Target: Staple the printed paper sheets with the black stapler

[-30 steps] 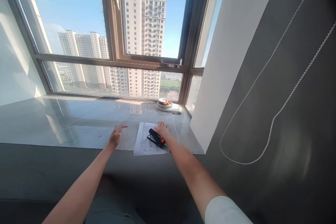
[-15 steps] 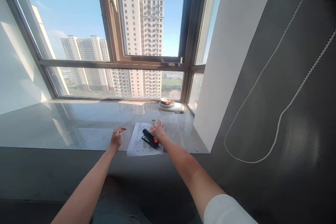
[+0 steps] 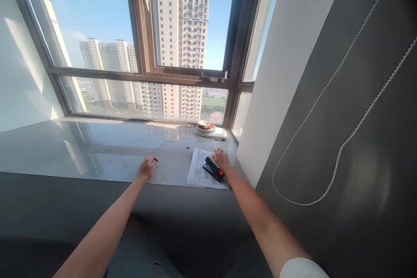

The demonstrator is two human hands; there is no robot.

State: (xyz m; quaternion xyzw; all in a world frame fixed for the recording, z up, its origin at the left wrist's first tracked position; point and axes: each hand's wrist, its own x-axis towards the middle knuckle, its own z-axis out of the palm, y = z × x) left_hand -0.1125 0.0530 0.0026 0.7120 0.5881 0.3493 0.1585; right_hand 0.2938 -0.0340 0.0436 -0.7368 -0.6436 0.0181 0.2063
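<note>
- The right hand (image 3: 221, 158) rests at the near right end of the stone window sill (image 3: 97, 147). Its fingers are bent and it lies against the far side of a black stapler (image 3: 213, 169) with an orange tip. It is too small in view for me to tell whether it grips the stapler or only touches it.
- The stapler lies slantwise on top of a printed sheet (image 3: 198, 174), which is flat at the sill's front edge, close to the white pillar (image 3: 276, 74).
- The left hand (image 3: 147, 167) sits on bare sill well to the left of the sheet, near the front edge. It is half curled, holds nothing, and is clear of the paper.
- By my reading the work is at an early stage. Paper and stapler are together and under the right hand, but the stapler sits on the sheet's middle rather than biting a corner, so no pressing seems to be under way. I cannot see whether a staple is in the paper.
- A small dark speck (image 3: 188, 147) lies just beyond the sheet.
- A round stack of plates (image 3: 206, 128) stands in the far right corner by the window frame (image 3: 182, 76).
- A bead cord (image 3: 342, 147) loops down the grey wall.
</note>
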